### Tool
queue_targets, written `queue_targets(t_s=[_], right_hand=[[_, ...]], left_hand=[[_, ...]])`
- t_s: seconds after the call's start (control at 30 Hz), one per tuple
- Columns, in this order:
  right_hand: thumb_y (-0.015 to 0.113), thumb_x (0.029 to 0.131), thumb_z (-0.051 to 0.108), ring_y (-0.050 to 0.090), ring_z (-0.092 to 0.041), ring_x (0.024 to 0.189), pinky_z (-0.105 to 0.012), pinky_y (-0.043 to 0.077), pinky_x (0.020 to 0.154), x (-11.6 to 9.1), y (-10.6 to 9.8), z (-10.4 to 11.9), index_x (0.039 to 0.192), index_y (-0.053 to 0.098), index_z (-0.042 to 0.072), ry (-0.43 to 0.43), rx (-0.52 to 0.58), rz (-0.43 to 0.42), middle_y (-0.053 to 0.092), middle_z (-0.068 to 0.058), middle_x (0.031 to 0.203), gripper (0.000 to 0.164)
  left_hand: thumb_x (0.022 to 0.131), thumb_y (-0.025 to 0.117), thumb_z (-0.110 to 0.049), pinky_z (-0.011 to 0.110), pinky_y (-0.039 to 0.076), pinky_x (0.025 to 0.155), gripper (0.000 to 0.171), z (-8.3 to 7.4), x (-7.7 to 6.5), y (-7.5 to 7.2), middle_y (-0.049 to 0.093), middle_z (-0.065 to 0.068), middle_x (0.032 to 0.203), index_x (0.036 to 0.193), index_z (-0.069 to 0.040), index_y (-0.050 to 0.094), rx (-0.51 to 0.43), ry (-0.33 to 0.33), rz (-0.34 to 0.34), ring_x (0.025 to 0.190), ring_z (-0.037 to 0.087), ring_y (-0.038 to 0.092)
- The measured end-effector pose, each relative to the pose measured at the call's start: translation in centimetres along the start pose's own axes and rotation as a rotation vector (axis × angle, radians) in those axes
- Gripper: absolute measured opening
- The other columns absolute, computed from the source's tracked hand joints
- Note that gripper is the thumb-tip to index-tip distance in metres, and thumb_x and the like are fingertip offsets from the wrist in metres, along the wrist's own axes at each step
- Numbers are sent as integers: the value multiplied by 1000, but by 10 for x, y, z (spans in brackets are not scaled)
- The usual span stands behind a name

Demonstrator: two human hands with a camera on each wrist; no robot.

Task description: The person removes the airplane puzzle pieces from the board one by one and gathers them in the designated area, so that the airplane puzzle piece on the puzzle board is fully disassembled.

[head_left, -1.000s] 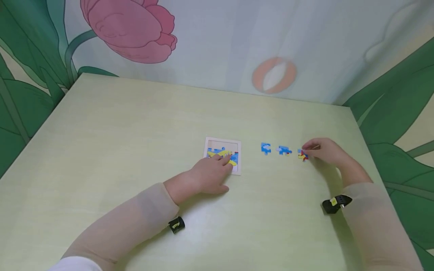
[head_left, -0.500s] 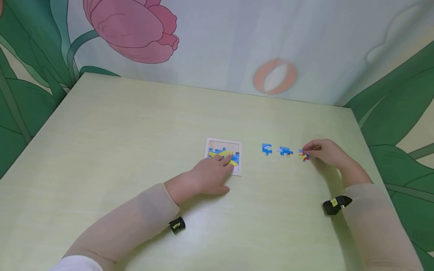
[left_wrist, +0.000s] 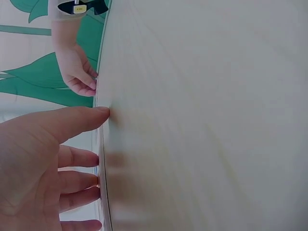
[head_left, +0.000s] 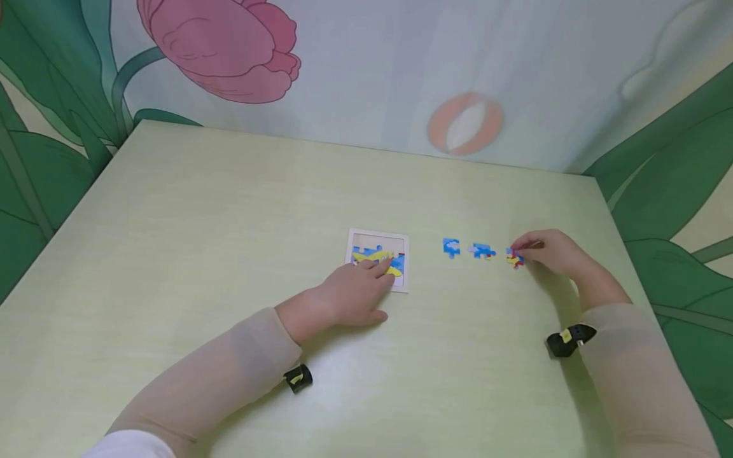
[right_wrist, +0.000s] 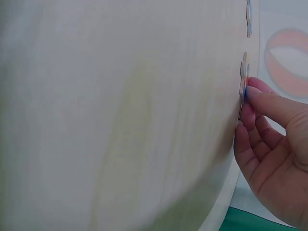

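No wording can be read; two labels show.
A yellow label sits on the black device beside the right sleeve; the left wrist view shows this label too, with dark marks too small and blurred to read as letters or numbers. The second black device, beside the left sleeve, bears a yellow patch, seen at a slant and equally unreadable.

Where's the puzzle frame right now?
In the head view, the puzzle frame lies near centre, partly under the left hand, left of the loose puzzle pieces.
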State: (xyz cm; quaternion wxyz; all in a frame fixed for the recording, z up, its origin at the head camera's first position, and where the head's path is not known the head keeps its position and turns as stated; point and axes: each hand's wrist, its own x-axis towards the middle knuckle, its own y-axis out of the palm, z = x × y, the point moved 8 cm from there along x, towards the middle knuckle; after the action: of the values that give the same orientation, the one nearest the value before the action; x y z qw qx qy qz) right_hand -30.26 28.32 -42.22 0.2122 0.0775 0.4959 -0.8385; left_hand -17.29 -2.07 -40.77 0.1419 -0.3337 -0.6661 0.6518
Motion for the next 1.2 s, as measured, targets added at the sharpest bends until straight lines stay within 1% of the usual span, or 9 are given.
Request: queue_targets(t_s=[0.27,0.43,0.57,0.7,0.8,0.9,1.03,1.1,1.2], right_hand=[[57,93,13,50,-36,108,-52,39,92,1,-2,-1,110,64,0,-26,6,-14,59,-20,113,22],[58,93,13,50,-35,108,-52,39,92,1,-3,0,109,64,0,-18,11,-15,59,-21,114,22],[56,94,14,49,-36,110,-52,38,93,-1,-4,3,113,63,0,-15,5,-16,57,-22,117,24],[56,94,20,48,-34,109,-51,40,91,-2,-6,12,116,63,5,-6,7,-57,56,-19,120,28],[56,94,22,48,-32,108,-50,41,89,-1,-3,27,116,63,6,-31,22,-87,56,-17,121,27],[55,95,18,50,-32,107,-48,44,85,1,1,48,114,64,6,-100,30,-104,57,-16,121,25],[54,95,12,54,-30,103,-43,46,82,4,11,83,113,65,3,-212,41,-75,61,-16,115,23],[54,94,11,55,-28,101,-41,45,83,5,19,101,112,65,3,-246,40,-49,62,-14,111,22],[56,93,8,56,-25,98,-40,46,84,9,32,128,110,66,3,-302,45,-9,64,-12,106,20]], left_hand=[[87,56,-48,39,37,100,65,0,1,0,25,13,151,136,-7,44,2,4,9,133,29,32],[89,54,-47,41,34,103,64,0,1,0,25,13,151,137,-7,43,8,3,6,133,29,32],[90,53,-47,43,32,104,64,0,2,1,25,13,151,139,-7,41,17,-4,9,134,29,31],[91,54,-46,44,30,105,65,0,0,2,23,11,152,141,-8,38,14,-6,15,135,27,29],[91,54,-44,44,28,106,66,0,-5,0,23,10,152,143,-8,36,2,8,4,137,26,26],[91,55,-42,44,27,107,65,2,-14,-3,25,10,152,143,-8,36,-24,21,-15,138,24,24],[91,57,-41,44,30,105,64,10,-30,-5,29,9,150,142,-6,38,-49,8,-19,137,24,27],[90,57,-40,44,31,104,64,15,-38,-5,31,9,149,141,-6,39,-50,-3,-20,136,25,29],[90,59,-40,45,32,104,63,20,-45,-2,33,10,148,139,-6,41,-50,-7,-23,135,25,30]])
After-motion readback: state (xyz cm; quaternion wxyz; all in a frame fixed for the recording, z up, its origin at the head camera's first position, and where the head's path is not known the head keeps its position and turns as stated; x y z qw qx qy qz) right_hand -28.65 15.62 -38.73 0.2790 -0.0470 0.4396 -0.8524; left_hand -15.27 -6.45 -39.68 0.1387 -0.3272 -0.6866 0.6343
